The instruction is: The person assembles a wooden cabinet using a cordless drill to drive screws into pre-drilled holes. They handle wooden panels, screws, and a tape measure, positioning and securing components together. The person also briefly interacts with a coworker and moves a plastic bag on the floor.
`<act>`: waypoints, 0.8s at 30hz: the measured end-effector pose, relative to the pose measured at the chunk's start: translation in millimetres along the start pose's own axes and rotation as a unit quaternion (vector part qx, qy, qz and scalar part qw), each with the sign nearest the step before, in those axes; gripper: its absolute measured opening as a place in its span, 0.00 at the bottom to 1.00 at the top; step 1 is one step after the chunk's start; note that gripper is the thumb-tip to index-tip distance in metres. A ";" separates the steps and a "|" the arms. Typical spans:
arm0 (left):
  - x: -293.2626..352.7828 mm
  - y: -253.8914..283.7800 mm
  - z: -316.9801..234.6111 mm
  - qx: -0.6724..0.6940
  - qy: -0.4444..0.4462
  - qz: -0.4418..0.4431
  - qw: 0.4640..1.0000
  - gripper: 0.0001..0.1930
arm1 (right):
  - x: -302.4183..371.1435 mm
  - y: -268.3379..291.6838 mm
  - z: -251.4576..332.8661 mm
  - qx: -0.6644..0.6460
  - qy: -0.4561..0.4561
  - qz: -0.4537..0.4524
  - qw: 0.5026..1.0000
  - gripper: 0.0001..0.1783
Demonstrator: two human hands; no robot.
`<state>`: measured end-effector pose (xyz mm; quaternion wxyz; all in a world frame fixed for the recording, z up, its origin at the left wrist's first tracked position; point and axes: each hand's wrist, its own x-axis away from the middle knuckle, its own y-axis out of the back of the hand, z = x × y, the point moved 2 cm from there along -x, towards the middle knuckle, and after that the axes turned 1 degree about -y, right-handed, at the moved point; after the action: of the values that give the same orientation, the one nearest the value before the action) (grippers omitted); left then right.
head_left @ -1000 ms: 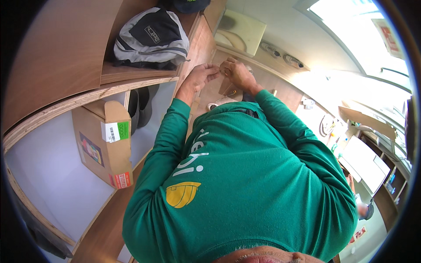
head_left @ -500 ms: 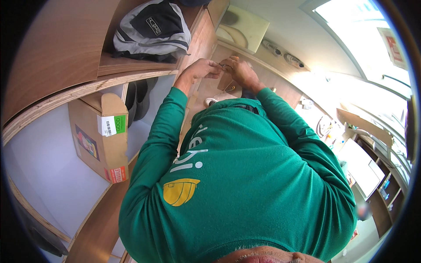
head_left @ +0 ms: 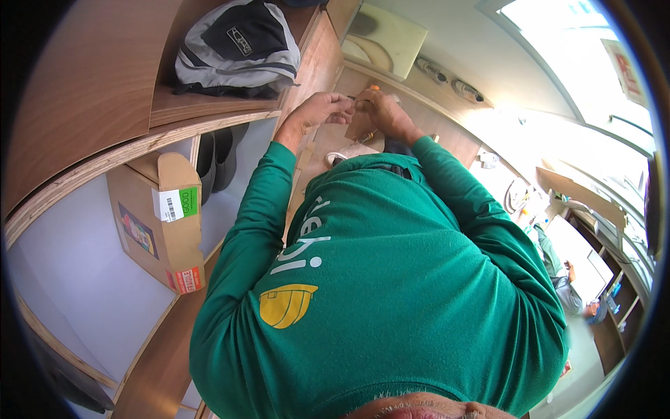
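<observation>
Both hands are raised in front of my body, close together beside the wooden cabinet. My left hand (head_left: pixel 322 112) has its fingers bent inward toward the other hand, the thumb and fingertips drawn together. Whatever they pinch is too small to make out. My right hand (head_left: pixel 385 114) is closed, its fingertips almost touching the left ones. A small orange end (head_left: pixel 375 88) shows above its knuckles; the rest of that thing is hidden by the fingers. Below the hands lie a brown flat piece (head_left: pixel 359 127) and a small yellowish-handled thing (head_left: pixel 366 137), near a white shoe (head_left: pixel 347 153).
At left, an open wooden shelf (head_left: pixel 105 157) holds a cardboard box (head_left: pixel 143 220) and dark shoes (head_left: pixel 222 157). A grey and black backpack (head_left: pixel 241 52) sits in the compartment above. Another person (head_left: pixel 569 293) is beside a white table (head_left: pixel 583 255) at far right.
My hands stay nearly in place, the fingertips shifting slightly. The orange end shows more above my right hand. Another person has come further into view at right.
</observation>
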<state>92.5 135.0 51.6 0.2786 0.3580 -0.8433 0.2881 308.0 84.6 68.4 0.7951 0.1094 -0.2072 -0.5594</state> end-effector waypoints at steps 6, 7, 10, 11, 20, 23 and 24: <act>1.7 0.0 11.7 -0.017 -0.012 -0.012 1.000 0.17 | -11.5 -8.2 6.1 0.011 0.038 0.020 0.999 0.10; 2.1 5.4 12.9 -0.018 -0.023 -0.026 0.999 0.18 | -14.2 -11.7 3.1 0.018 0.047 0.029 0.998 0.11; -7.2 7.1 67.8 -0.087 -0.117 -0.035 0.989 0.17 | -12.6 -30.8 8.1 0.052 -0.011 0.109 0.993 0.15; -1.8 -6.4 71.6 -0.051 -0.109 -0.072 0.990 0.15 | -10.3 -34.5 11.2 0.070 0.000 0.118 0.991 0.16; 69.9 -54.9 186.2 -0.166 -0.246 -0.360 0.884 0.17 | -30.6 -70.9 46.4 0.139 0.187 0.450 0.862 0.09; 110.5 -85.9 254.5 -0.099 -0.115 -0.478 0.865 0.20 | -84.2 -53.6 22.9 0.198 0.320 0.470 0.798 0.08; 132.9 -98.6 267.4 -0.123 -0.067 -0.530 0.836 0.20 | -96.4 -46.3 22.7 0.144 0.220 0.466 0.845 0.08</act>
<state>19.2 -164.2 -11.8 0.3733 0.7312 -0.5699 -0.0348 230.8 159.8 50.0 0.9621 0.2335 -0.1320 -0.0485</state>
